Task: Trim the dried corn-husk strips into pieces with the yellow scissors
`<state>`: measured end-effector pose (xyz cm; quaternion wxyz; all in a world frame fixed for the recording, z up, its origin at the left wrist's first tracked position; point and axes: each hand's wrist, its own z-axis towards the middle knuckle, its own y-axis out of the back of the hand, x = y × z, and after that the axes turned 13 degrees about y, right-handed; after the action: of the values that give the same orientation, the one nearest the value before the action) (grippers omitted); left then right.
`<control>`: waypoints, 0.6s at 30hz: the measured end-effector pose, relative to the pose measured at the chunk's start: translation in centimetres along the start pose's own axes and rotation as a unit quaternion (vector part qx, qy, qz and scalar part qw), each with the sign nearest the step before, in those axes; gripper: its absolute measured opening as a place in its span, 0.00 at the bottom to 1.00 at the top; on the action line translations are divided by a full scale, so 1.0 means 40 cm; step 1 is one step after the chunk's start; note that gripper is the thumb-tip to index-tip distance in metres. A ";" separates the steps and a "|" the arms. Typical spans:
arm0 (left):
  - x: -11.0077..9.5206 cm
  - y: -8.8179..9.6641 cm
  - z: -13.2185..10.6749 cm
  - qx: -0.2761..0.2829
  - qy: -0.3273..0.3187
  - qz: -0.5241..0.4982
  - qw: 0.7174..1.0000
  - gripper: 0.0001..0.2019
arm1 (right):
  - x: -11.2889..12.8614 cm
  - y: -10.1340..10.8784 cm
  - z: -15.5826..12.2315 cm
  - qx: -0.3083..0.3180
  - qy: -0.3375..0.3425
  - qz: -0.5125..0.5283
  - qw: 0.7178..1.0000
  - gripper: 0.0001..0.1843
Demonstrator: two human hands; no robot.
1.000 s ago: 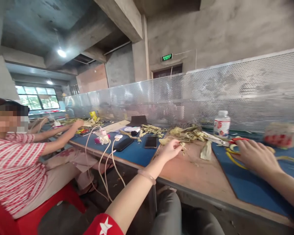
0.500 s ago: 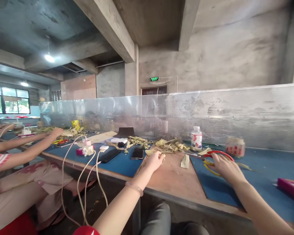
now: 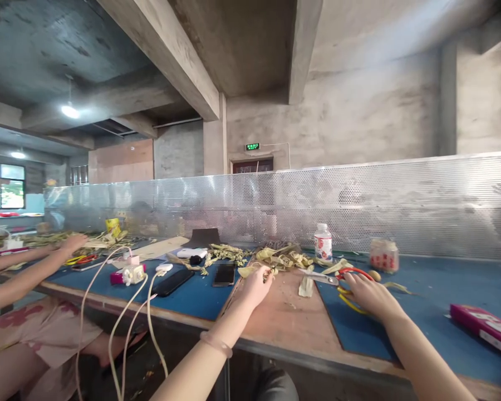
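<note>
My left hand (image 3: 254, 287) rests on the wooden tabletop (image 3: 292, 320), fingers curled in a pinch on a bit of dried leaf at the edge of the leaf pile (image 3: 281, 258). My right hand (image 3: 367, 294) lies on the blue mat (image 3: 434, 312), its fingers closed around the red handle of a pair of scissors (image 3: 338, 274). The scissor blades point left across the wood. A single pale leaf piece (image 3: 305, 286) lies between my hands. Yellow strips (image 3: 347, 301) run under my right hand.
A white bottle (image 3: 323, 243) and a plastic jar (image 3: 384, 255) stand by the perforated metal screen (image 3: 359, 206). Two phones (image 3: 224, 274), chargers and white cables (image 3: 125, 312) lie on the left mat. A pink box (image 3: 484, 328) lies at far right. A co-worker's arms (image 3: 29, 270) reach in from the left.
The view has swung right and up, so the co-worker has slid mostly out of frame. My right hand has settled onto the scissors' handle; my left hand stays at the leaf pile.
</note>
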<state>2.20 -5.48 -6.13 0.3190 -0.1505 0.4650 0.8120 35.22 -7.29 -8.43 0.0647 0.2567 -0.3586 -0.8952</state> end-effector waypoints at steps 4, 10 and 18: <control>-0.016 0.001 0.005 -0.011 -0.028 -0.008 0.999 0.12 | -0.001 0.019 0.002 -0.015 -0.030 0.019 0.999 0.10; -0.024 -0.002 0.006 -0.017 -0.058 -0.008 0.998 0.09 | -0.005 0.036 0.009 -0.015 -0.096 0.046 0.994 0.11; -0.006 0.000 0.044 -0.060 -0.107 -0.013 0.992 0.11 | -0.018 0.059 0.002 -0.006 -0.250 0.051 0.967 0.17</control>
<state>2.48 -4.07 -5.07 0.3684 -0.0876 0.3766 0.8454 35.63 -8.77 -6.50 0.0196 0.0055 -0.3702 -0.9287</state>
